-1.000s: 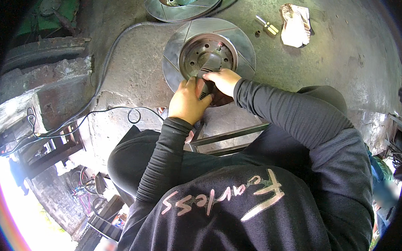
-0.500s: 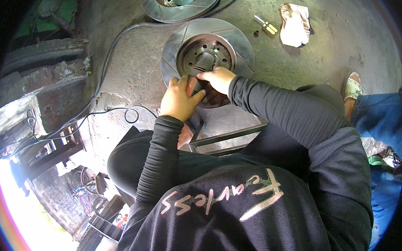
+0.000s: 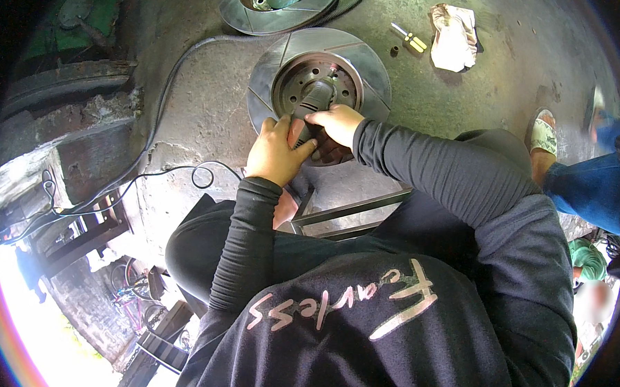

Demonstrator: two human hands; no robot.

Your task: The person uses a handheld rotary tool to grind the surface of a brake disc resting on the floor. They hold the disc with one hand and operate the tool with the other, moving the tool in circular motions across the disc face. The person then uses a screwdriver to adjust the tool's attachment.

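A slotted brake disc (image 3: 370,75) lies on the floor in front of me, its round recessed hub (image 3: 285,82) pierced by several bolt holes. Over it I hold a grey-and-orange straight die grinder (image 3: 315,97), whose narrow end reaches to a small reddish tip (image 3: 334,68) at the hub's far inner side. My left hand (image 3: 276,154) is closed round the rear of the body. Farther forward, my right hand (image 3: 337,124) grips its side. Whether the tip touches metal I cannot tell. The underside of the tool and some fingers are hidden.
Another brake disc (image 3: 283,21) lies beyond. A yellow-handled screwdriver (image 3: 415,42), a small dark socket-like piece (image 3: 394,51) and a crumpled cloth (image 3: 454,37) sit at far right. A black cable (image 3: 163,94) runs along the left. A metal frame (image 3: 354,209) is below my hands. A person's foot (image 3: 544,132) stands right.
My hands and the die grinder keep nearly the same place, the tip shifting only slightly. At the right edge people have moved: another foot and a green-clothed person now show.
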